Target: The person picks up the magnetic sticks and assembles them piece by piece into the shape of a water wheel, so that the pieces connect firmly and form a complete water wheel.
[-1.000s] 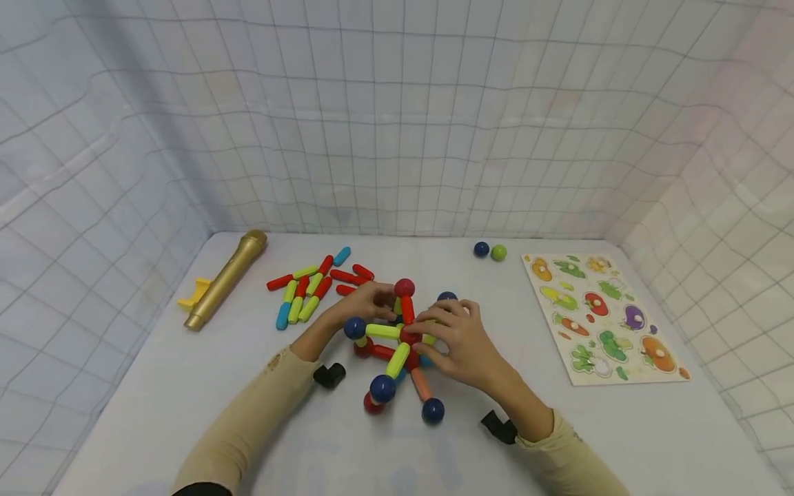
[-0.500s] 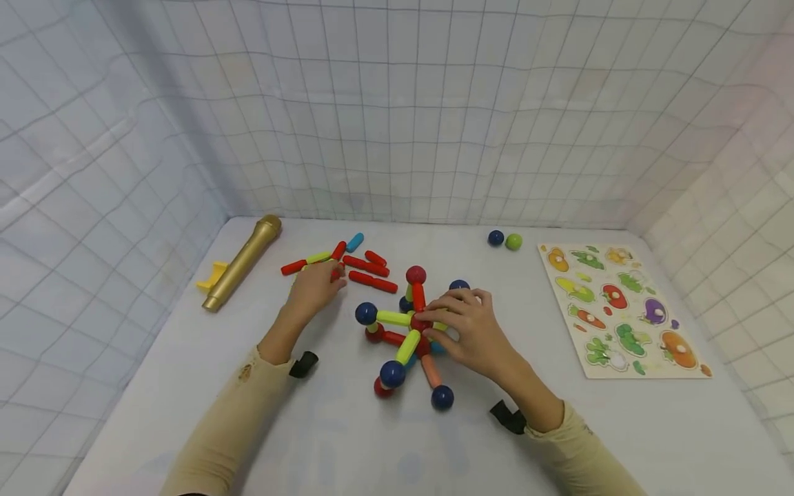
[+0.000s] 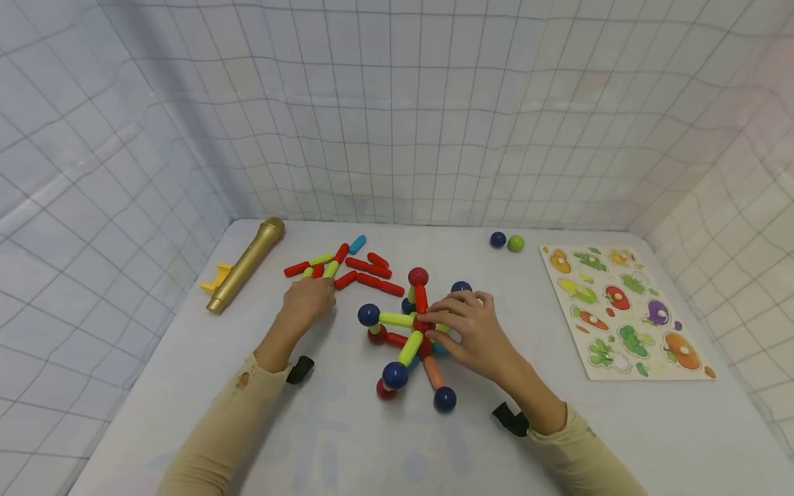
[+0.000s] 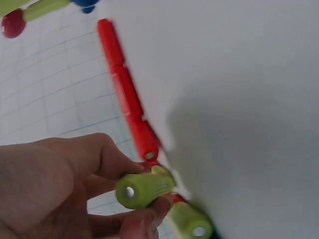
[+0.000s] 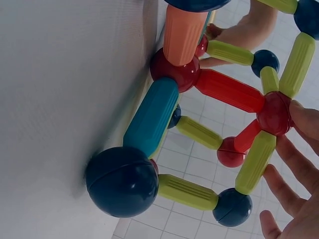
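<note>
Among the loose magnetic rods, my left hand (image 3: 308,301) pinches a yellow-green rod (image 4: 144,190) between thumb and fingers. Its end hole faces the left wrist camera. A chain of red rods (image 4: 127,94) lies end to end just beyond the fingertips. At mid-table stands a framework of balls and rods (image 3: 409,350). My right hand (image 3: 474,334) holds this framework by its upper central red ball (image 5: 274,113), thumb on one side and fingers on the other. Yellow-green and red rods branch from that ball. Part of the framework's right side is hidden behind the hand.
Left of the rods lie a gold microphone (image 3: 247,265) and a yellow piece (image 3: 217,277). A dark blue ball (image 3: 498,239) and a green ball (image 3: 515,242) sit at the back. On the right is a vegetable puzzle board (image 3: 626,313). Gridded white cloth (image 3: 403,124) hangs behind.
My left hand has gone from the framework to the rods on the left and taken hold of a yellow-green one. Red rods there now form a longer chain. My right hand stays on the ball.
</note>
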The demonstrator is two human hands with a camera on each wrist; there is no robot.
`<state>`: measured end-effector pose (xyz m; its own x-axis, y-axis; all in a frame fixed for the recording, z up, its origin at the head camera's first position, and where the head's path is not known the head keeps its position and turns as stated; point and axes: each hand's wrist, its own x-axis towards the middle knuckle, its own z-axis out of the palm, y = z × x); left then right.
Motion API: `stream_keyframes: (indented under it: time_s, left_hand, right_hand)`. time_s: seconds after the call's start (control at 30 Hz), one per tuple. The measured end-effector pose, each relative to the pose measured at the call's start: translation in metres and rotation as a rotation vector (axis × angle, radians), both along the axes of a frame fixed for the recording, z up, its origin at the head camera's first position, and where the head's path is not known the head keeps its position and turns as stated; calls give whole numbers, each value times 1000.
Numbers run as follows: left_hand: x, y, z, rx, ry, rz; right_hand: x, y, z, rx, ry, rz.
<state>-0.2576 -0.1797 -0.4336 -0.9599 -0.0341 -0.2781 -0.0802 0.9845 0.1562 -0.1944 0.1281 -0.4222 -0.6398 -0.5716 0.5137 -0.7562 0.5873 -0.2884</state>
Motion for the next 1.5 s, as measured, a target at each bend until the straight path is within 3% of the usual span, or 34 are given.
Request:
stream_keyframes:
  time_s: [0.07,0.17,0.23,0.3,0.4,0.47,0.57,0.67,0.73,0.9,1.07,1.33,1.5]
  left_hand:
    - [0,2,6,-14,2,-13]
    - [1,9,15,14,75,-36]
    - [0,18,19,122,104,-78]
    - [-3,28,18,255,110,-161]
    - [-10,41,12,440,37,-294]
    - [-16,46,6,499,-13,-371]
    - [-19,47,-1,551,-122,-422]
    - [-19,45,-3,596,-232,-443]
    - [-19,46,-5,620,-265,-455]
    - [-22,46,-6,608,-228,-448]
    - [-23,45,-8,606,-227,-380]
    - [-26,57,-14,603,-239,-455]
    - [-28,67,-18,578,-257,-449]
  right_hand:
    - [-2,0,1,-1,5,1]
    - [-3,1,2,1,6,1]
    - [-3,2,3,1,0,-2]
    - [-2,3,3,2,-6,-8]
    - [-1,3,2,1,-9,-21]
    - [1,2,1,-1,-10,-24]
    - [1,0,0,2,0,-15]
    - [2,-3,-1,8,20,-2]
    - [2,-5,-1,11,36,-3]
    - [2,-6,0,15,48,-12]
    - [1,-5,2,24,48,-16]
    - [1,-1,-1,32,36,-32]
    - [2,2,-4,33,43,-49]
